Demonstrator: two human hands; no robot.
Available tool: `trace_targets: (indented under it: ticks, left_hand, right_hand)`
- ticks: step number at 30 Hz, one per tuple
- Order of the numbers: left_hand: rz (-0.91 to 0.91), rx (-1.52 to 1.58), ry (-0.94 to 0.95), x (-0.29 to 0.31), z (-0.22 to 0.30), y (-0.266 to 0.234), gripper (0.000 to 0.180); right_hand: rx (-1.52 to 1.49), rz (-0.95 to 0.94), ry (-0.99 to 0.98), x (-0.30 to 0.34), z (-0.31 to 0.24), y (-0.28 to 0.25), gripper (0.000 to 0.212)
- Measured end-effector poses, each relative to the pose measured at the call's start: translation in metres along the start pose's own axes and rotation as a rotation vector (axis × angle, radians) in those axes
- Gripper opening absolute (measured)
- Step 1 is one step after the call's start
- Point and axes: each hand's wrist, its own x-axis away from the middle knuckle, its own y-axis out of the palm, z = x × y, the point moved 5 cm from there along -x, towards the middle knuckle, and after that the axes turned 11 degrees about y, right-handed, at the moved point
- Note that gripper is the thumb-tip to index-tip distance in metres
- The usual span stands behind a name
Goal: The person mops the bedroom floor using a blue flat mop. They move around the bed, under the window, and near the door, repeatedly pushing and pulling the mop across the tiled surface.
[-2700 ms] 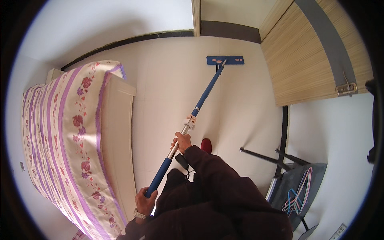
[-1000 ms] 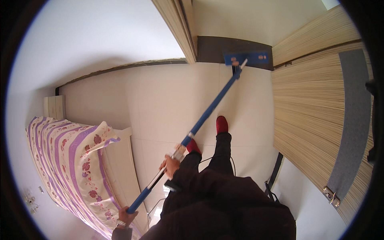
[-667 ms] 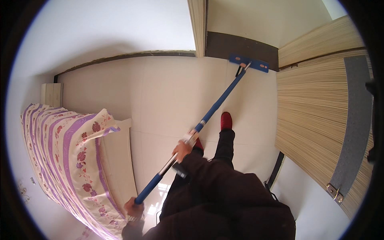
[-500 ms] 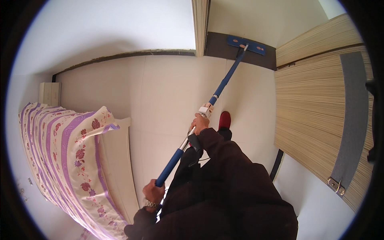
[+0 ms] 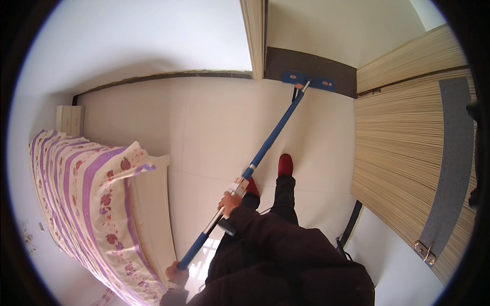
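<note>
Left hand (image 5: 177, 274) and right hand (image 5: 230, 202) have drawn back nearer the body than in the frame before, bringing the mop head (image 5: 292, 77) from the middle of the dark floor strip (image 5: 286, 58) to its near edge. The left, somewhat blurred, is closed round the pole's near end; the right wraps the silver shaft just below the white clamp (image 5: 238, 186). From there the blue pole (image 5: 273, 135) slants far and right. I'd worry about the flat head snagging on the strip's edge if pulled askew, or the pole's near end knocking the bed (image 5: 162, 204) on the left if swung wide. The pole also passes close by one red shoe, so a careless step could foul it.

Counting: two hands, one mop, two red shoes (image 5: 286, 164), one bed, one strip.
</note>
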Motion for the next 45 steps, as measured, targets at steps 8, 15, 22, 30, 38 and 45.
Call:
trace_targets:
  ticks: [8, 15, 22, 30, 38, 45]
  left_hand:
    - [0.128, 0.257, 0.202, -0.063, 0.087, 0.045, 0.011]
    - [-0.02, 0.003, 0.053, 0.038, -0.075, -0.039, 0.012]
    - [0.061, 0.356, -0.021, -0.008, -0.021, 0.009, 0.007]
    - [0.03, 0.228, 0.238, -0.051, 0.041, 0.042, 0.01]
    - [-0.149, 0.153, -0.21, 0.027, -0.125, -0.093, 0.029]
    - [0.035, -0.025, 0.037, -0.004, -0.061, -0.146, 0.014]
  right_hand:
    - [-0.758, 0.325, -0.099, -0.051, 0.014, -0.122, 0.024]
    - [-0.975, 0.145, 0.841, 0.058, 0.007, 0.101, 0.03]
    - [-0.249, 0.183, 0.242, 0.004, 0.027, 0.011, 0.021]
    - [-0.935, 0.412, 0.125, -0.022, 0.004, -0.077, 0.022]
    - [-1.161, 0.111, 0.682, 0.078, -0.042, 0.114, 0.015]
    - [-1.151, 0.182, 0.576, 0.049, -0.06, 0.093, 0.013]
